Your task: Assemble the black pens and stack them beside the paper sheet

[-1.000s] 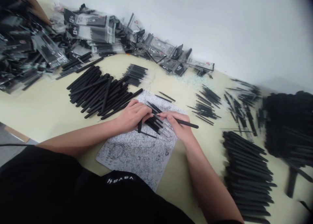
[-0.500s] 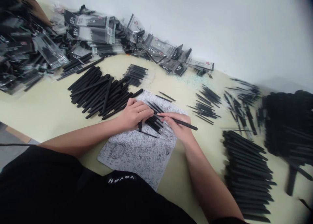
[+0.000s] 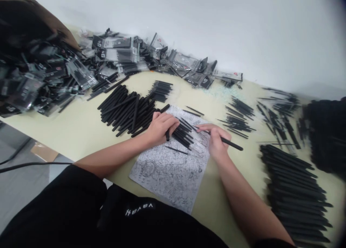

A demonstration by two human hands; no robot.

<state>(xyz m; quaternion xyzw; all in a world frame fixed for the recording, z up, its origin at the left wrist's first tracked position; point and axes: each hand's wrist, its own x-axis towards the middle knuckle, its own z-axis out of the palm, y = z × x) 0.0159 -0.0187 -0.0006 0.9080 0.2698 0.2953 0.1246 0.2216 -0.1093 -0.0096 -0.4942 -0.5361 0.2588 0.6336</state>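
Note:
My right hand (image 3: 218, 141) grips a slim black pen (image 3: 233, 144), its bare tip pointing left over a scribbled paper sheet (image 3: 167, 179). To its left, my left hand (image 3: 160, 127) is closed around a short black pen cap (image 3: 167, 135), partly hidden by the fingers. Between the hands, several thin black pen refills (image 3: 183, 136) with clear ends lie on the paper. One loose refill (image 3: 176, 150) rests just below them. Beside my left hand is a heap of thick black pen barrels (image 3: 121, 113).
Plastic packets (image 3: 119, 55) line the back of the table, with more piled at the far left. Small bundles of refills (image 3: 238, 118) lie right of the paper. At the right, a row of black pens (image 3: 294, 194) lies near a dark stack (image 3: 328, 132).
My hands have drawn apart, and the pen in my right hand has come away from the left hand. The whole view has shifted, so the scene sits further right and lower.

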